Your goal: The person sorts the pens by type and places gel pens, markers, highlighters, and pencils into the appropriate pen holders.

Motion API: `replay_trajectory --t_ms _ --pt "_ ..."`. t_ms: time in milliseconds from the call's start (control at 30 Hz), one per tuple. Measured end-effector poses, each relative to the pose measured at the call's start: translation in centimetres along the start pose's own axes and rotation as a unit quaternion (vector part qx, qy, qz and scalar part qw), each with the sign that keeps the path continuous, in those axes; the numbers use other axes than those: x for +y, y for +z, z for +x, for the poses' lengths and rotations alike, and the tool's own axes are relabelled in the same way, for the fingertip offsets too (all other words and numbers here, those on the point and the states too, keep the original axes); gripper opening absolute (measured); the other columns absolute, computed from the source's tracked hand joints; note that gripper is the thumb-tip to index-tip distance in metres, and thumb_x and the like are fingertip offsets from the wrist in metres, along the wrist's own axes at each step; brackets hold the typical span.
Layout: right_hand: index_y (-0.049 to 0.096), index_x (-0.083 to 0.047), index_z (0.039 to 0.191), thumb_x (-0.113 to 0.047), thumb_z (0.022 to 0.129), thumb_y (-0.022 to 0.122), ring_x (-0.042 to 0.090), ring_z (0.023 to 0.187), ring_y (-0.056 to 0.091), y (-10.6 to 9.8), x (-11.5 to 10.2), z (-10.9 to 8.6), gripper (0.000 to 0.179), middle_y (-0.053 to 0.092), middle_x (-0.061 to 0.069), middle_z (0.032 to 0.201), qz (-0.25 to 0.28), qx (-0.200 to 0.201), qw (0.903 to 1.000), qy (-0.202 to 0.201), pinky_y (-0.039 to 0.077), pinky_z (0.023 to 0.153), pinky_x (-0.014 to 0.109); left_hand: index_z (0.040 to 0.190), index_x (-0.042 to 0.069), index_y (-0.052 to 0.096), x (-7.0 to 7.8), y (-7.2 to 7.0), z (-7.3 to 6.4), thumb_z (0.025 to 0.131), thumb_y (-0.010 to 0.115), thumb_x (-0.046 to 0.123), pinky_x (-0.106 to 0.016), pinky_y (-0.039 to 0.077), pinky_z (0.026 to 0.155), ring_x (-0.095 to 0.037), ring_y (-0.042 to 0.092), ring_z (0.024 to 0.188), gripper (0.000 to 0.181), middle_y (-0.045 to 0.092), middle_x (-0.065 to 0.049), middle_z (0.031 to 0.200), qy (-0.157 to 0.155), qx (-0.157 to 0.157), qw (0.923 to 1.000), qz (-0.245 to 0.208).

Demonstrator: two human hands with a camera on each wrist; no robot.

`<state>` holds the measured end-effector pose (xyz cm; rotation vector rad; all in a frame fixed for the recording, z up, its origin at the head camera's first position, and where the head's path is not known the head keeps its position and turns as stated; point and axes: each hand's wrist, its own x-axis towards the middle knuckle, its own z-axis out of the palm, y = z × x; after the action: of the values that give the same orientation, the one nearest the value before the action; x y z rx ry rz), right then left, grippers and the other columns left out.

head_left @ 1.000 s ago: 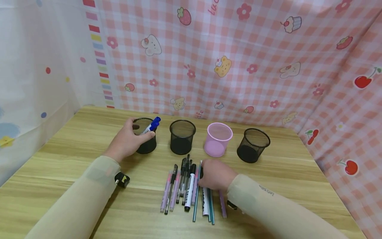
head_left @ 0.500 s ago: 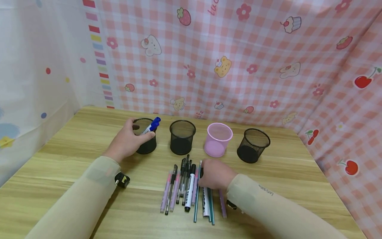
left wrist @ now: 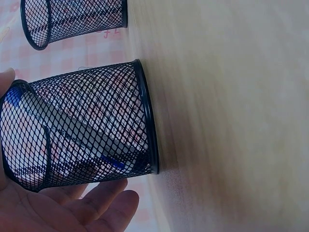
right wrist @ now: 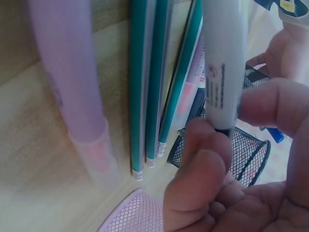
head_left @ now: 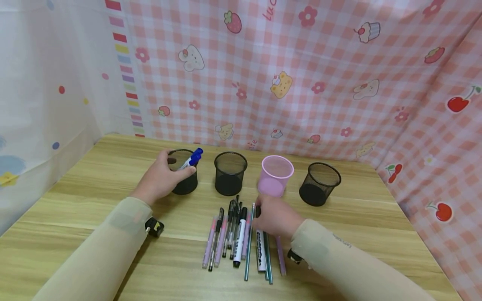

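Observation:
My left hand (head_left: 162, 179) holds the leftmost black mesh pen cup (head_left: 187, 184) round its side, thumb near the rim. Markers with blue caps (head_left: 196, 158) lean inside that cup; the left wrist view shows them through its mesh (left wrist: 91, 116). Between thumb and fingers, my right hand (head_left: 278, 215) pinches a white marker (right wrist: 224, 63) near its black cap, just over the row of pens. Teal pencils (right wrist: 140, 87) and a purple highlighter-like pen (right wrist: 77, 82) lie beside the right hand. To its left are black-capped gel pens (head_left: 230, 225) and another white marker (head_left: 239, 242).
A second black mesh cup (head_left: 229, 184), a pink mesh cup (head_left: 272, 187) and a tilted-looking black mesh cup (head_left: 315, 194) stand in line along the back of the wooden table (head_left: 94, 200). A checked cloth (head_left: 233, 62) hangs behind.
My right hand has moved slightly up and to the right, lifting the white marker a little from the row. The left hand stays on its cup.

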<state>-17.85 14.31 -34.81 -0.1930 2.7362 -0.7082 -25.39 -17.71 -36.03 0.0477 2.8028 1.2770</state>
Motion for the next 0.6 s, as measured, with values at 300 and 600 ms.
replay_trajectory --t_ms 300,600 --pt "0.057 -0.006 0.124 -0.01 0.089 0.076 0.018 0.059 0.052 -0.8 0.0 0.0 0.04 0.057 0.005 0.075 0.087 0.039 0.9951 -0.029 0.046 0.051 0.031 0.166 0.011 0.016 0.0 -0.1 0.0 0.09 0.065 0.075 -0.068 0.039 0.115 -0.048 0.043 0.147 0.112 0.036 -0.022 0.167 -0.002 -0.002 1.0 -0.002" --pt "0.056 -0.01 0.121 -0.007 0.092 0.067 0.015 0.06 0.051 -1.4 0.0 0.1 0.031 0.061 0.004 0.08 0.161 0.111 0.9775 -0.081 0.044 0.055 0.028 0.166 0.011 0.016 0.1 -0.1 -0.1 0.091 0.065 0.073 -0.068 0.038 0.116 -0.048 0.042 0.147 0.11 0.035 -0.022 0.167 -0.004 -0.005 1.0 -0.002"
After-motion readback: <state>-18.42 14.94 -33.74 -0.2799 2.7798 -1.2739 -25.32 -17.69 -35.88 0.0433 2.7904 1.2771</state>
